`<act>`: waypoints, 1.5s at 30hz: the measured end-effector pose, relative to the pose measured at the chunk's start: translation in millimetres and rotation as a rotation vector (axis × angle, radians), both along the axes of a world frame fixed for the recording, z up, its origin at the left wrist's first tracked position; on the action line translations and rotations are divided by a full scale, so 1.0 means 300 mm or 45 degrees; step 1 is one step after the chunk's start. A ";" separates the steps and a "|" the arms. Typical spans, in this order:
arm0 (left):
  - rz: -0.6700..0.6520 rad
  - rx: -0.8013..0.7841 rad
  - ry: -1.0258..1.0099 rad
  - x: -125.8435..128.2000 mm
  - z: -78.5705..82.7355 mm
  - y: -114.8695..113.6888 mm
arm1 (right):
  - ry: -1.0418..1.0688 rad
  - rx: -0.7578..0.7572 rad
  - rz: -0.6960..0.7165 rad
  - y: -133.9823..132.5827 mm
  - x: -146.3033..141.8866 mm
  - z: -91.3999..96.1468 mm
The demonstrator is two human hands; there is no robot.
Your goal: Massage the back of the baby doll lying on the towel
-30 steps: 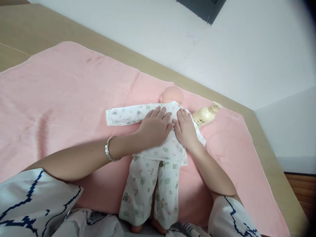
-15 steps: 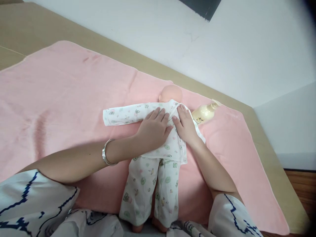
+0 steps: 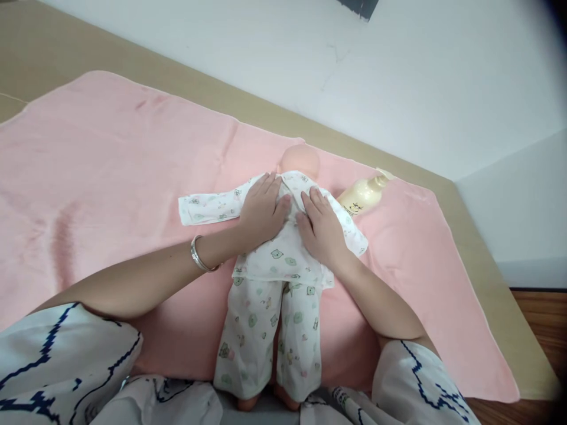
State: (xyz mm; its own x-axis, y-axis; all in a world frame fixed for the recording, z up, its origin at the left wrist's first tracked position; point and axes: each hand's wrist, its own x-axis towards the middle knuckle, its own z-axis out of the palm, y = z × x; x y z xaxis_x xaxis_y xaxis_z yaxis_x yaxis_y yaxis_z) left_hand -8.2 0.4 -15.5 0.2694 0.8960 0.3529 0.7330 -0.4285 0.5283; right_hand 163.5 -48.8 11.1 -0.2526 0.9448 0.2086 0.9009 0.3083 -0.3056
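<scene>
A baby doll (image 3: 297,158) in white printed pyjamas (image 3: 274,313) lies face down on a pink blanket (image 3: 110,159), head pointing away from me. My left hand (image 3: 261,209) lies flat with fingers stretched on the left of the doll's upper back, near the shoulder. A silver bangle (image 3: 198,255) circles that wrist. My right hand (image 3: 319,229) rests flat on the right of the back, fingers spread. Both palms press on the shirt cloth; neither grips anything. One empty sleeve (image 3: 208,206) sticks out to the left.
A cream pump bottle (image 3: 361,195) lies on its side on the blanket just right of the doll's shoulder. The blanket covers a tan bed surface (image 3: 487,283) against a white wall (image 3: 398,77). Wooden floor (image 3: 543,330) shows at the right.
Both hands have slid up the doll's back toward the neck and shoulders. The view has shifted a little downward.
</scene>
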 end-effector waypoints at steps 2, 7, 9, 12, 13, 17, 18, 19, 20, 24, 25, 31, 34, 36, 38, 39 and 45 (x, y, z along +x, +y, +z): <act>-0.002 0.010 -0.033 0.000 -0.008 -0.008 | 0.014 -0.013 -0.043 0.041 0.028 -0.002; 0.008 -0.003 -0.082 -0.002 -0.005 -0.015 | 0.011 0.031 -0.140 0.069 0.059 0.013; 0.005 -0.004 -0.096 -0.003 -0.006 -0.013 | -0.001 0.127 -0.095 0.045 0.048 0.020; -0.004 0.016 -0.113 -0.003 -0.013 -0.010 | 0.008 0.283 0.019 0.013 0.026 0.012; -0.005 0.024 -0.120 -0.003 -0.017 -0.008 | 0.017 0.307 0.056 0.010 0.021 0.004; 0.005 0.042 -0.147 0.000 -0.032 -0.002 | 0.006 0.207 0.264 0.022 0.022 -0.027; 0.006 0.048 -0.152 0.000 -0.035 -0.001 | 0.003 0.190 0.306 0.024 0.026 -0.030; 0.006 0.054 -0.156 0.000 -0.037 0.000 | 0.011 0.206 0.328 0.024 0.030 -0.030; 0.002 0.060 -0.157 0.000 -0.038 0.000 | 0.033 0.254 0.332 0.022 0.033 -0.028; 0.000 0.066 -0.154 -0.001 -0.037 0.000 | 0.123 0.433 0.272 0.009 0.031 -0.027; 0.002 0.064 -0.153 -0.001 -0.036 0.000 | 0.114 0.405 0.265 0.009 0.028 -0.029; 0.007 0.075 -0.145 -0.001 -0.034 0.000 | 0.086 0.258 0.257 0.007 0.026 -0.030; 0.001 0.093 -0.149 -0.002 -0.035 -0.001 | 0.166 0.430 0.245 0.000 0.021 -0.042; -0.001 0.094 -0.154 -0.002 -0.039 0.002 | 0.165 0.429 0.266 -0.001 0.011 -0.061; -0.009 0.115 -0.172 -0.002 -0.046 0.009 | 0.133 0.363 0.280 0.000 -0.001 -0.078; -0.016 0.134 -0.188 -0.003 -0.049 0.014 | 0.120 0.343 0.278 0.001 -0.005 -0.081; -0.109 0.105 -0.349 -0.010 -0.020 -0.014 | 0.127 0.597 0.237 -0.019 0.037 0.024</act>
